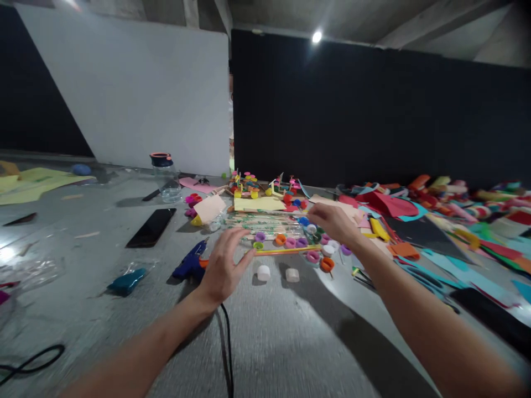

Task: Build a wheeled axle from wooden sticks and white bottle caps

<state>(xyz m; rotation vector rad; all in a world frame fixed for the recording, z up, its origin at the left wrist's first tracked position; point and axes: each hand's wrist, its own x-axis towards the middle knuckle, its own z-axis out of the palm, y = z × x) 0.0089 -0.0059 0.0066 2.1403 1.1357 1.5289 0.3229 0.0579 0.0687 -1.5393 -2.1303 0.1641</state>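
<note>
My left hand [226, 264] rests at the blue glue gun [189, 264], thumb and fingers apart. Its thumb tip is by the left end of a thin yellow-orange stick [286, 251]; contact is unclear. My right hand [335, 222] reaches over the far right of the cluster, fingers curled down at the end of the clear-wrapped wooden sticks [265, 221]. What its fingertips hold, if anything, is hidden. Coloured bottle caps, among them an orange cap [327, 264], lie between and below the hands. Nearer me are a white cap [263, 273] and another whitish cap [292, 275].
Left are a phone [151, 228], a water bottle [166, 179] and a teal packet [127, 281]. Small colourful models [246, 185] stand behind the sticks. Scissors [423, 278], paper scraps and a dark phone [492, 318] lie right. A black cable [228, 342] runs toward me.
</note>
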